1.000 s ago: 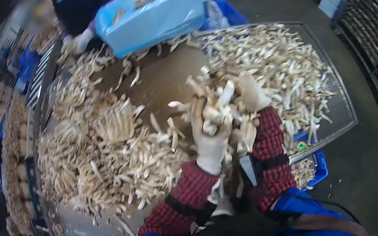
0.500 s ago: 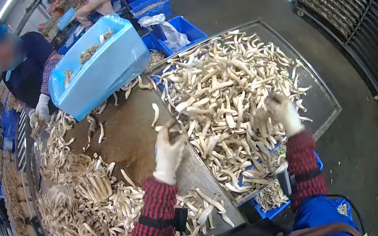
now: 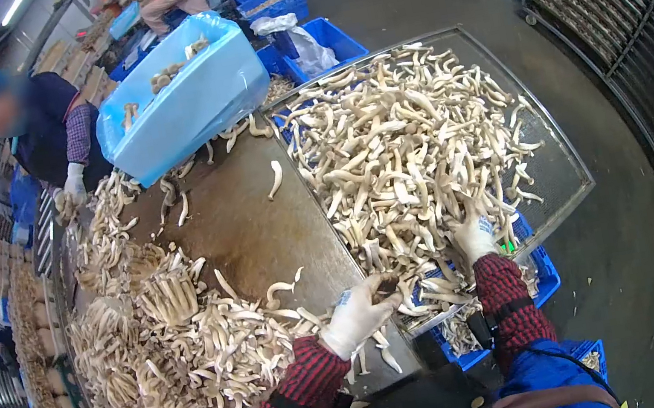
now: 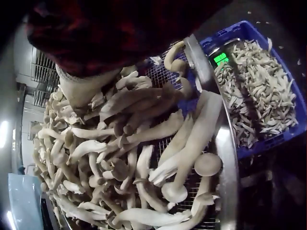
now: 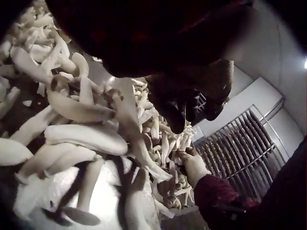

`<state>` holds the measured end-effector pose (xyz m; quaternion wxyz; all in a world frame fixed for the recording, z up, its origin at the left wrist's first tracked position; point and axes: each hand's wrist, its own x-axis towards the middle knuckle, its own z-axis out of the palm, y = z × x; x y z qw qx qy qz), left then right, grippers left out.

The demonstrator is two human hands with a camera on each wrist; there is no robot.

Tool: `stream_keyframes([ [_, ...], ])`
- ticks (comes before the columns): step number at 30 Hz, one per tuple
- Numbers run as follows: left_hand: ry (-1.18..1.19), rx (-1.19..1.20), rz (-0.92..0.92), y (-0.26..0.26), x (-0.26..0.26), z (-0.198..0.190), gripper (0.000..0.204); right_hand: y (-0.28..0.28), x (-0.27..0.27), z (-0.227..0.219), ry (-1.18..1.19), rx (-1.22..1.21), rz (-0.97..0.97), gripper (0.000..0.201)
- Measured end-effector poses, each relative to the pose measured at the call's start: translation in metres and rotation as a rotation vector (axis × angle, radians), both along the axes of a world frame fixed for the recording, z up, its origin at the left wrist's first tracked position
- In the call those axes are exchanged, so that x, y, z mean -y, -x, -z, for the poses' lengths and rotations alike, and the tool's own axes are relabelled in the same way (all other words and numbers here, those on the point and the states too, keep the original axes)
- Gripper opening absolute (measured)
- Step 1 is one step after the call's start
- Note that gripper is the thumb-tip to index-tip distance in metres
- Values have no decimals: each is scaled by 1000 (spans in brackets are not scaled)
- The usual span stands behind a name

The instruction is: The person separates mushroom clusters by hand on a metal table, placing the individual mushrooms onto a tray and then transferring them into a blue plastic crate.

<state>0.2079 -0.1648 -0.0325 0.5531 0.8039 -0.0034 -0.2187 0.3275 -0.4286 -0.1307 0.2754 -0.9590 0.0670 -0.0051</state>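
In the head view, long pale mushrooms with brown caps lie heaped on a mesh tray. My gloved left hand hovers at the tray's near left corner, its dark-stained fingers loosely bent and no mushroom visible in its grasp. Down at the heap's front edge, my gloved right hand reaches its fingers among the mushrooms; I cannot tell whether they grip one. Several mushrooms lie along the tray's metal rim in the left wrist view. The right wrist view shows mushrooms close by and a gloved hand farther off at the heap.
More mushrooms in clusters cover the left of the metal table. A blue-lined box stands at its far side beside a person. Below the tray is a blue basket of small pieces. Wire racks line the right.
A second ago both hands held a clump of mushrooms; half a second ago they were apart without it. Since then both hands have come nearer my body, the left also moving right.
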Motion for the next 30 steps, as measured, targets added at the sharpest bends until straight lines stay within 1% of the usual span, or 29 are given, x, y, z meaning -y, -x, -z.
stream_keyframes([
  [1, -96, 117, 17, -1, 4, 0, 43, -1, -4, -6, -7, -60, 29, 59],
  [2, -100, 119, 12, -2, 9, -3, 43, -4, -7, -13, -11, -58, 24, 59],
  [4, -82, 110, 4, -7, 15, -13, 45, -7, -14, -29, -224, -75, 39, 52],
  [5, -70, 59, -64, -8, 19, -19, 41, -4, -18, -5, -336, 114, 125, 44],
  [6, 104, -40, -110, -13, 21, -27, 45, -10, -11, 6, -602, 32, 74, 58],
  [7, 290, -52, -161, -15, 24, -16, 51, 5, -21, -24, -857, -70, -42, 54],
  [8, 477, -63, -210, -20, 25, -1, 57, 26, -35, -67, -1108, -177, -161, 51],
  [9, 533, -124, -174, -23, 26, 7, 66, 38, -41, -82, -1078, -246, -246, 47],
  [10, 535, -32, -161, -23, 28, 16, 57, 51, -47, -92, -1043, -315, -330, 44],
  [11, 460, -55, -189, -20, 26, 9, 52, 63, -65, -100, -1095, -251, -388, 41],
  [12, 387, -83, -209, -20, 24, 2, 47, 68, -67, -106, -1096, -256, -339, 41],
  [13, 386, -82, -210, -18, 22, 0, 47, 71, -69, -107, -1103, -266, -253, 41],
  [14, 518, -139, -329, -16, 21, -2, 42, 74, -69, -107, -1109, -276, -166, 41],
  [15, 648, -198, -448, -14, 20, -3, 37, 74, -69, -90, -1110, -274, -164, 41],
  [16, 647, -198, -445, -12, 20, -3, 37, 71, -70, -59, -1431, -350, -88, 30],
  [17, 527, -136, -320, -11, 19, -4, 35, 68, -70, -42, -1750, -425, -4, 19],
  [18, 407, -74, -197, -9, 20, -4, 33, 78, -81, -72, -1100, -82, -270, 20],
  [19, 425, -87, -243, -7, 23, -6, 29, 77, -75, -84, -1113, -202, -269, 24],
  [20, 428, -86, -245, -8, 21, -1, 29, 73, -71, -95, -1123, -320, -270, 29],
  [22, 830, -78, -427, -12, 13, 10, 27, 70, -76, -120, -1251, -166, -262, 37],
  [23, 650, -123, -447, -15, 8, 16, 25, 62, -71, -111, -1178, -248, -230, 30],
  [24, 655, -122, -444, -18, 10, 12, 25, 60, -73, -108, -1310, -193, -379, 32],
  [26, 216, 21, -76, -20, 16, -7, 21, 57, -89, -110, -1336, -228, -403, 33],
  [27, 45, 84, -94, -23, 16, -14, 20, 43, -83, -100, -770, -13, -575, 34],
  [28, 45, 87, -99, -26, 13, -9, 20, 27, -78, -105, -514, 209, -755, 34],
  [30, 381, 14, -470, -35, 2, 12, 20, 4, -85, -116, -912, -117, -366, 35],
])
